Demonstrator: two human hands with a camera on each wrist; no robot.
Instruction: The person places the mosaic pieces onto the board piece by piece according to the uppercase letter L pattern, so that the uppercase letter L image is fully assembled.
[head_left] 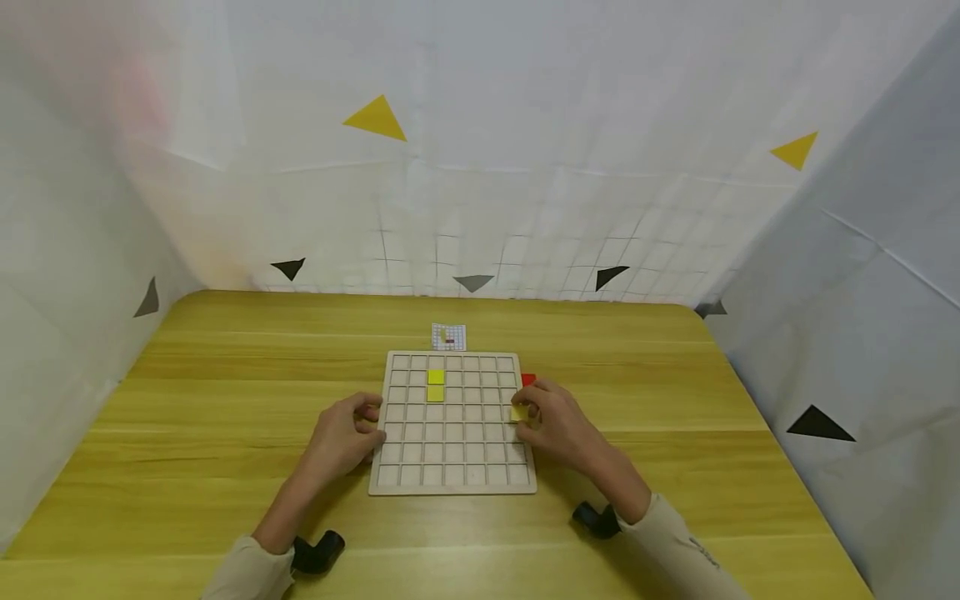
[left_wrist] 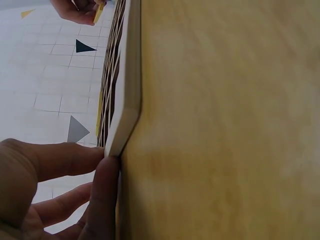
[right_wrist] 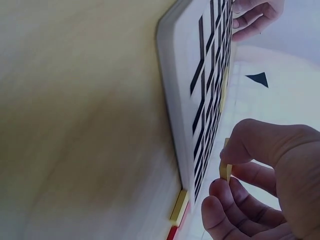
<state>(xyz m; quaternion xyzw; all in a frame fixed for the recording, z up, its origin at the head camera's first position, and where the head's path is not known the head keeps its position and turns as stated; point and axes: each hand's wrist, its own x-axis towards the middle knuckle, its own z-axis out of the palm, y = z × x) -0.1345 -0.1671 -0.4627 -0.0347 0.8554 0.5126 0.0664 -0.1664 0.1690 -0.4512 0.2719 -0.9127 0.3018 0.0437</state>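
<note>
A pale wooden grid board [head_left: 453, 490] lies on the table with two yellow square tiles [head_left: 436, 385] set one below the other in its upper cells. At the board's left edge, my left hand [head_left: 343, 433] pinches the rim between thumb and finger, also seen close up in the left wrist view. Over the right edge, my right hand [head_left: 558, 425] pinches another yellow tile [right_wrist: 226, 167] between thumb and fingertips, raised above the grid. Beside the board's right edge, partly behind that hand, lies a red tile [head_left: 528, 379]; the right wrist view shows a yellow tile [right_wrist: 179, 207] next to it.
A small printed grid card [head_left: 448, 337] lies just beyond the board's far edge. The wooden table [head_left: 225, 467] meets white sheeting [head_left: 525, 200] at the back and sides, marked with black, grey and yellow triangles. Black wrist mounts [head_left: 318, 552] hang below both sleeves.
</note>
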